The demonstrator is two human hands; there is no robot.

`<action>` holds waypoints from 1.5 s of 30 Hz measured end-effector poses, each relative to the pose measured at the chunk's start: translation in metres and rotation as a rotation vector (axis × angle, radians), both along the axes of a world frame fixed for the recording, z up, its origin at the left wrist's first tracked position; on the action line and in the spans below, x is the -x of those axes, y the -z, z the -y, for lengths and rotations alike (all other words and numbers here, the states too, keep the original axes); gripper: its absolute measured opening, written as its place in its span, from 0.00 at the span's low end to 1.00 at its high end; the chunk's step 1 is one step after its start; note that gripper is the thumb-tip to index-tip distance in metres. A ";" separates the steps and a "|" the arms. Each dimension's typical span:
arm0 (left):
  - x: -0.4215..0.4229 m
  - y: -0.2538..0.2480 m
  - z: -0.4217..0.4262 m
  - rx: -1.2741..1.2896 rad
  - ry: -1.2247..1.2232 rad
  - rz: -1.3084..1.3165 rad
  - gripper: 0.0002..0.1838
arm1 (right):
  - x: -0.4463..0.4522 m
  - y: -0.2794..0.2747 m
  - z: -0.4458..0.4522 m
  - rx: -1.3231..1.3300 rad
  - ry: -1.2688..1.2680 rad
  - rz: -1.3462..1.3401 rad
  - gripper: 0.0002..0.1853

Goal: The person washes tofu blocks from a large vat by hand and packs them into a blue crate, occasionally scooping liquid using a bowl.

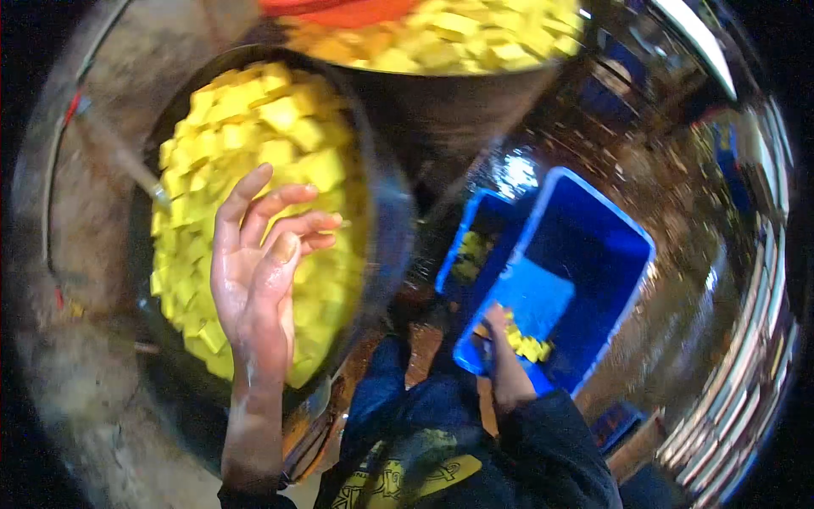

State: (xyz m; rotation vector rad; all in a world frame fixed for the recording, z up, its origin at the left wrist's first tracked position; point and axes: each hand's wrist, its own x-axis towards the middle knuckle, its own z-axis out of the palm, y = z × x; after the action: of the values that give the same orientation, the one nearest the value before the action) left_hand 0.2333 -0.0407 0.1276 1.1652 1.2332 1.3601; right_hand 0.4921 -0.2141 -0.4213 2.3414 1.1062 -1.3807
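Observation:
My left hand [267,263] is raised over a large round vat [363,212] filled with yellow blocks [242,106]. Its fingers are apart and slightly curled, with nothing between them, and the skin looks wet. On the right, my right hand [498,321] reaches down into a blue crate [593,191], at its near left corner. Small yellow pieces [530,346] lie right beside that hand. Its fingers are small and blurred, so their grip cannot be made out. A light blue patch shows on the crate's inner floor.
A second vat of yellow blocks [458,30] stands at the top, with a red-orange basin [348,10] on it. A smaller blue container [469,254] sits left of the crate. The floor [687,280] is wet. A pipe [127,157] reaches the left vat.

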 end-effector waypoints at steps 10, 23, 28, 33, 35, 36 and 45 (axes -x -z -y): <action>0.119 0.024 0.047 0.323 0.340 -0.988 0.26 | -0.044 -0.189 -0.091 -0.888 0.042 0.130 0.24; 0.168 0.092 0.059 0.153 0.738 -1.228 0.17 | 0.262 -0.479 -0.208 -1.121 -1.342 -0.306 0.25; 0.186 0.096 0.054 0.108 0.590 -0.984 0.21 | 0.270 -0.460 -0.241 -0.994 -1.430 -0.298 0.15; 0.203 0.068 0.037 0.026 0.117 -0.681 0.22 | 0.295 -0.500 -0.293 -0.992 -1.142 -0.503 0.13; 0.205 0.077 0.028 -0.106 -0.074 -0.761 0.21 | 0.327 -0.512 -0.304 -0.910 -1.158 -0.259 0.12; 0.201 0.095 0.019 -0.103 -0.091 -0.764 0.21 | 0.341 -0.513 -0.307 -0.909 -1.171 -0.146 0.12; 0.229 0.127 -0.006 0.207 -0.213 -0.528 0.18 | 0.380 -0.414 -0.357 -1.217 -1.935 -0.285 0.16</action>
State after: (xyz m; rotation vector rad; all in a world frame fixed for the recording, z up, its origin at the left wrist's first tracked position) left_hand 0.0046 -0.0346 0.0007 1.3165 1.8711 1.0673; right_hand 0.1125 0.1433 -0.0070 0.1029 3.1878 -0.0634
